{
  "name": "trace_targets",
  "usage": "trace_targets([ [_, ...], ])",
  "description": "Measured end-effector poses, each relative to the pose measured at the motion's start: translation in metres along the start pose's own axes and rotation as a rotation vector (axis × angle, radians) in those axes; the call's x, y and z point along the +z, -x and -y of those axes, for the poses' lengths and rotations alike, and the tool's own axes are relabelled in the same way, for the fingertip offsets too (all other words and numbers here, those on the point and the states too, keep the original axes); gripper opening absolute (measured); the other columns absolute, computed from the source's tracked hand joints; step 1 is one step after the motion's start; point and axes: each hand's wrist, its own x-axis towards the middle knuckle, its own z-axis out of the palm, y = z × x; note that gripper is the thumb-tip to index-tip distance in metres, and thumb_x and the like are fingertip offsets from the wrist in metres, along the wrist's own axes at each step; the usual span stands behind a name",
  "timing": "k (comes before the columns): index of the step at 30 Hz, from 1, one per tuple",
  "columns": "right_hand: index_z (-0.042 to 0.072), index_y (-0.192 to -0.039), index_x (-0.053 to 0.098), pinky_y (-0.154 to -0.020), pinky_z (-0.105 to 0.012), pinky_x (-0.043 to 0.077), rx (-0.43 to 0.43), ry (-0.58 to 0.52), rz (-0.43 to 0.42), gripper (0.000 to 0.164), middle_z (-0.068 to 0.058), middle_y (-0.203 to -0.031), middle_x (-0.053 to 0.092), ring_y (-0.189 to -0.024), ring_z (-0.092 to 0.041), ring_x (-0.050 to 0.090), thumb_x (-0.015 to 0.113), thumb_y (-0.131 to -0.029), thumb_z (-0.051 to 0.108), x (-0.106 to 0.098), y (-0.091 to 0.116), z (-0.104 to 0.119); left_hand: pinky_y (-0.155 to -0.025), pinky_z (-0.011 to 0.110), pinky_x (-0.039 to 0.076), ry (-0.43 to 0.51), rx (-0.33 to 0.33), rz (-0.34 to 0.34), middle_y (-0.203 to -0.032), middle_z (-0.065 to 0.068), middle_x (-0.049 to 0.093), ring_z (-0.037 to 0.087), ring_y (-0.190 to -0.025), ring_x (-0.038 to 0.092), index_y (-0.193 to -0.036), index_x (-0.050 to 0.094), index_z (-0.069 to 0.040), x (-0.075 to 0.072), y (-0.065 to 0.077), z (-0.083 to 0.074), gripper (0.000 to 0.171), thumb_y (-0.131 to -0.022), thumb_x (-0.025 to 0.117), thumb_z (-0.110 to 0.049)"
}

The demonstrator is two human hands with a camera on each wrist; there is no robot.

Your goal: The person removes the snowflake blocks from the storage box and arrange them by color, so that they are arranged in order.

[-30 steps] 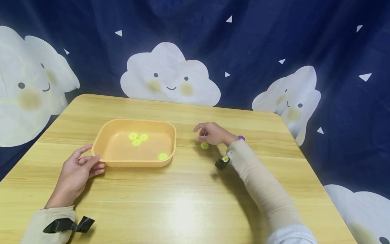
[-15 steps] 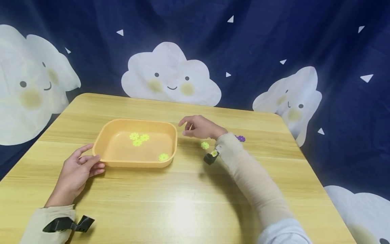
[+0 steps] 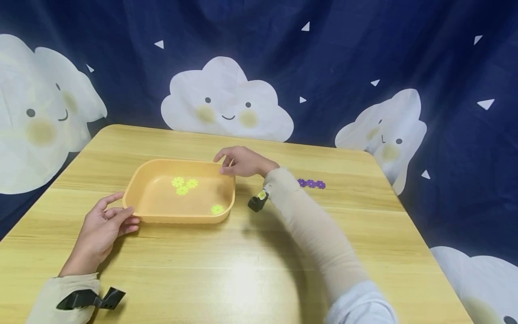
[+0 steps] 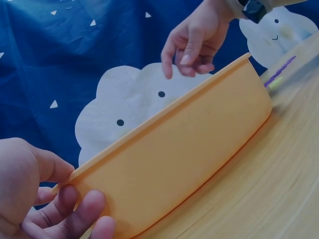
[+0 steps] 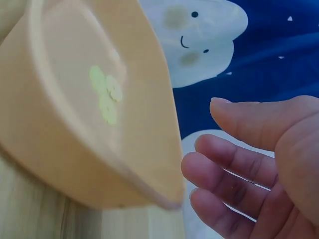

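My left hand (image 3: pixel 99 229) pinches the near left corner of an orange plastic tub (image 3: pixel 178 219), thumb over the rim and fingers below it. Inside the tub lie several yellow flower-shaped pieces (image 3: pixel 182 191), three clustered and one by the near right corner (image 3: pixel 217 209). My right hand (image 3: pixel 243 161) hovers at the tub's far right corner with bent fingers. In the right wrist view, its thumb (image 5: pixel 249 119) stands apart from the fingers and nothing is between them. A row of three purple flower pieces (image 3: pixel 311 183) lies on the table to the right.
Beside the purple row, the left wrist view shows one yellow piece (image 4: pixel 275 82) on the wooden table (image 3: pixel 182 279); the right sleeve hides it from the head view. A dark blue curtain (image 3: pixel 323 58) with clouds hangs behind the table's far edge.
My right hand has moved left from above the table, near a yellow piece, to the tub's right side, uncovering the purple row. The left hand and tub have stayed put.
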Motion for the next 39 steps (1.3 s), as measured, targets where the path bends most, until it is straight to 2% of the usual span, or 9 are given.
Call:
trace_targets([
  [3,0.005,-0.126,0.059,-0.077,-0.024,0.055,0.002,-0.033,0.019,0.034,-0.005,-0.098,0.069,-0.087,-0.017,0.065,0.066,-0.094,0.014,0.004,-0.009,0.004,-0.06,0.025,0.06,-0.004,-0.002,-0.003,-0.081,0.002,0.068,0.014,-0.068,0.069,-0.127,0.04,-0.02,0.0,0.0,0.0,0.042,-0.095,0.063,-0.004],
  [10,0.007,-0.128,0.059,-0.086,-0.019,0.05,0.025,-0.04,0.068,0.037,-0.002,-0.104,0.066,-0.096,-0.013,0.062,0.068,-0.093,0.013,0.015,-0.03,0.011,-0.061,0.024,0.06,-0.008,0.006,-0.004,-0.081,0.003,0.068,0.014,-0.068,0.069,-0.126,0.041,-0.02,0.001,0.001,0.0,0.041,-0.095,0.062,-0.003],
  [15,0.005,-0.133,0.054,-0.083,-0.026,0.054,0.09,-0.155,0.126,0.035,-0.009,-0.121,0.063,-0.099,-0.014,0.064,0.058,-0.099,0.012,0.024,-0.042,0.013,-0.06,0.024,0.06,-0.003,0.016,0.001,-0.08,0.003,0.067,0.014,-0.068,0.069,-0.125,0.041,-0.02,0.001,0.001,0.001,0.041,-0.094,0.063,-0.004],
  [18,0.003,-0.135,0.051,-0.081,-0.031,0.056,0.112,-0.217,0.164,0.035,-0.014,-0.13,0.058,-0.098,-0.02,0.066,0.053,-0.101,0.012,0.029,-0.05,0.013,-0.06,0.024,0.06,-0.005,0.016,-0.001,-0.081,0.003,0.067,0.014,-0.068,0.068,-0.125,0.041,-0.02,0.001,0.001,0.0,0.041,-0.094,0.063,-0.004],
  [24,0.003,-0.136,0.05,-0.086,-0.031,0.055,0.139,-0.221,0.205,0.037,-0.014,-0.123,0.062,-0.101,-0.025,0.065,0.054,-0.101,0.012,0.04,-0.065,0.009,-0.06,0.023,0.06,-0.014,0.02,-0.006,-0.082,0.002,0.067,0.014,-0.068,0.068,-0.126,0.041,-0.02,0.0,0.001,0.001,0.042,-0.094,0.064,-0.005],
  [31,0.001,-0.136,0.048,-0.086,-0.025,0.054,0.135,-0.225,0.292,0.036,-0.014,-0.134,0.053,-0.105,-0.024,0.062,0.051,-0.102,0.01,0.048,-0.077,0.005,-0.06,0.023,0.06,-0.019,0.02,-0.012,-0.081,0.002,0.067,0.013,-0.068,0.068,-0.125,0.042,-0.021,-0.001,0.0,0.001,0.041,-0.094,0.063,-0.004],
  [34,0.002,-0.137,0.046,-0.082,-0.027,0.054,0.146,-0.223,0.338,0.038,-0.012,-0.132,0.053,-0.1,-0.022,0.061,0.051,-0.101,0.011,0.05,-0.079,0.005,-0.061,0.024,0.06,-0.016,0.014,-0.008,-0.082,0.002,0.067,0.013,-0.068,0.068,-0.126,0.041,-0.02,-0.001,0.0,0.001,0.041,-0.095,0.062,-0.003],
  [39,0.003,-0.137,0.044,-0.066,-0.028,0.05,0.174,-0.246,0.363,0.04,-0.008,-0.121,0.054,-0.08,-0.019,0.056,0.054,-0.099,0.007,0.054,-0.08,0.005,-0.061,0.024,0.06,-0.007,0.011,-0.005,-0.083,0.002,0.067,0.014,-0.068,0.068,-0.126,0.041,-0.02,0.0,0.0,0.001,0.041,-0.094,0.063,-0.004],
])
